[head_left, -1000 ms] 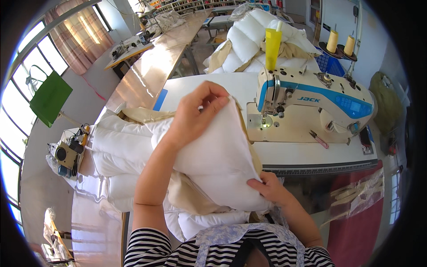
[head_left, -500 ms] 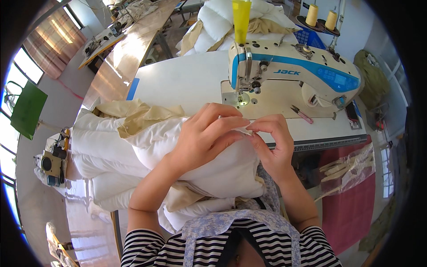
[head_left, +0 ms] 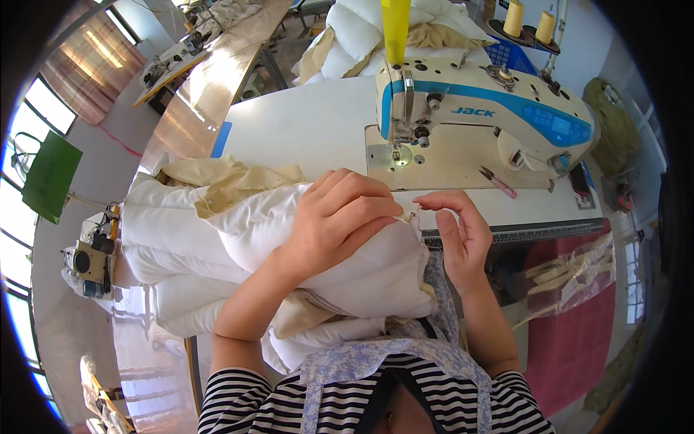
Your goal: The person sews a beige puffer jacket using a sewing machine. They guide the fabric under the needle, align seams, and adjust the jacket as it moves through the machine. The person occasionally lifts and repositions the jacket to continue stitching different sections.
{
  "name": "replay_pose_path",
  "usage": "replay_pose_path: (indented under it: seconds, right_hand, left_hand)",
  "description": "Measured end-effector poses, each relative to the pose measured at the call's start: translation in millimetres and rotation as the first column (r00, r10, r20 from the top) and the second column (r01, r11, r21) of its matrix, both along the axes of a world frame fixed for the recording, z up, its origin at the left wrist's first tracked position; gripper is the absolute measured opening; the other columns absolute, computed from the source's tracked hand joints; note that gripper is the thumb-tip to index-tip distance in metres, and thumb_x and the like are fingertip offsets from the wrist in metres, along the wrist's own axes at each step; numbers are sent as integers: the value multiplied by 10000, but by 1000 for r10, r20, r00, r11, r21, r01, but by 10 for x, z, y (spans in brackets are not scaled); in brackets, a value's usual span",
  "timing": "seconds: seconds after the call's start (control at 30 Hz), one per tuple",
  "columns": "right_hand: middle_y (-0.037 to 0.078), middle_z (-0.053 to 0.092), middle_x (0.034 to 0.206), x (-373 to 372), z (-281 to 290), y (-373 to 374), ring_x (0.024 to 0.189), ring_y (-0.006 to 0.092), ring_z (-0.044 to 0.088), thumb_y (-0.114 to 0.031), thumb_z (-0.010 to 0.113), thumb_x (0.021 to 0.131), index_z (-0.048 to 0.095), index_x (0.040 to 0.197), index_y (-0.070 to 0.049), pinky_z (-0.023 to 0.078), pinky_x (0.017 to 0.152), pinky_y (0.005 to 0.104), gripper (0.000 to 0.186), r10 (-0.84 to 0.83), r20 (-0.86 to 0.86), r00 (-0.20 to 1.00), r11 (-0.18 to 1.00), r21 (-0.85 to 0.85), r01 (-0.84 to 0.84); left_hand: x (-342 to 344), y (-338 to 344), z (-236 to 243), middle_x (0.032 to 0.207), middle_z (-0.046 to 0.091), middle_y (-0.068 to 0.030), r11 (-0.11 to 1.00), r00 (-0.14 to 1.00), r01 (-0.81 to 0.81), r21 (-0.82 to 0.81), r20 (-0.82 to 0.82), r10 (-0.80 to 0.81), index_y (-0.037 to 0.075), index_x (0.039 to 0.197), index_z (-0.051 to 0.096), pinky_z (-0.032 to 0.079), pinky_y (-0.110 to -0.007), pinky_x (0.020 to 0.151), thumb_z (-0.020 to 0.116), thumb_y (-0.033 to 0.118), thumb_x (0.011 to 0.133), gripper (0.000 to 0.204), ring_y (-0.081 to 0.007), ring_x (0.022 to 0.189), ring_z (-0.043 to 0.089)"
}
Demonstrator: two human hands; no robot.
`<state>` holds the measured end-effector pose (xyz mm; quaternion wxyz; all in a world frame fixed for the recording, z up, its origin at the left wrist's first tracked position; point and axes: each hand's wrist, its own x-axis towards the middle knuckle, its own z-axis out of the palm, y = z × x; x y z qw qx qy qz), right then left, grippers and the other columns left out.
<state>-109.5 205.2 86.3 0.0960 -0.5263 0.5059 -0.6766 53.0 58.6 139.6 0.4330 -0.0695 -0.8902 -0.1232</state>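
Your left hand point(head_left: 340, 220) pinches the upper edge of the white padded piece point(head_left: 354, 271), which lies over your lap and the table's near edge, left of the sewing machine point(head_left: 484, 108). Your right hand point(head_left: 464, 235) is just beside that edge, thumb and forefinger parted; you can't tell from here whether a thread runs between them. Beige cloth point(head_left: 249, 184) bunches at the piece's far side.

Beyond your hands, the machine blocks part of the white tabletop point(head_left: 296, 119). Pink-handled snips point(head_left: 499, 183) lie on its bed, a yellow holder point(head_left: 395, 29) stands by its head, and a white quilted heap point(head_left: 354, 36) fills the space behind. Thread cones point(head_left: 514, 19) stand above a blue basket point(head_left: 510, 56).

Dark lettering marks the machine's arm, beside a blue control panel point(head_left: 557, 124); the panel's print is too small to read.
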Motion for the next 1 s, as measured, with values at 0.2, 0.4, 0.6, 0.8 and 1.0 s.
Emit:
replay_pose_path:
  seconds: [0.2, 0.4, 0.6, 0.8, 1.0]
  right_hand:
    - [112, 699, 1019, 14, -56, 37, 921, 207, 670, -39, 740, 860, 685, 1057, -1, 517, 827, 293, 208, 75, -106, 991, 994, 89, -66]
    - [117, 685, 1034, 75, 65, 33, 944, 241, 660, -35, 799, 795, 658, 1054, -10, 524, 817, 318, 296, 10, -195, 981, 992, -120, -34]
    - [120, 677, 1026, 161, 98, -47, 903, 255, 650, -9, 810, 770, 641, 1027, -25, 526, 795, 332, 307, -40, -240, 970, 988, -154, 3]
    - [118, 677, 978, 152, 99, -95, 863, 242, 650, -1, 758, 827, 643, 1022, -8, 529, 765, 314, 226, -73, -274, 959, 982, -186, 21]
    - [113, 693, 983, 79, 139, -21, 887, 207, 674, -34, 683, 906, 677, 1042, 14, 534, 773, 293, 144, 67, -74, 995, 994, 96, -60]
  left_hand:
    - [6, 22, -32, 942, 648, -61, 999, 997, 34, -25, -68, -35, 63, 1039, 660, 520, -324, 667, 836, 36, 703, 379, -236, 805, 629]
    - [29, 40, -15, 954, 653, -83, 996, 995, 69, -61, -69, -73, 35, 1083, 643, 543, -331, 676, 834, 11, 698, 431, -239, 808, 647]
    - [23, 66, -43, 960, 653, -94, 995, 993, 92, -34, -73, -94, 23, 1105, 631, 547, -337, 678, 813, -15, 711, 436, -247, 813, 650]
    - [51, 84, -16, 970, 644, -97, 987, 997, 78, 141, 11, -80, 39, 1050, 656, 530, -333, 678, 755, -60, 761, 322, -253, 841, 642]
    - [92, -13, -20, 1028, 654, -137, 904, 993, 104, 415, 14, -120, -2, 1019, 657, 522, -304, 777, 690, -77, 850, 188, -223, 924, 640]
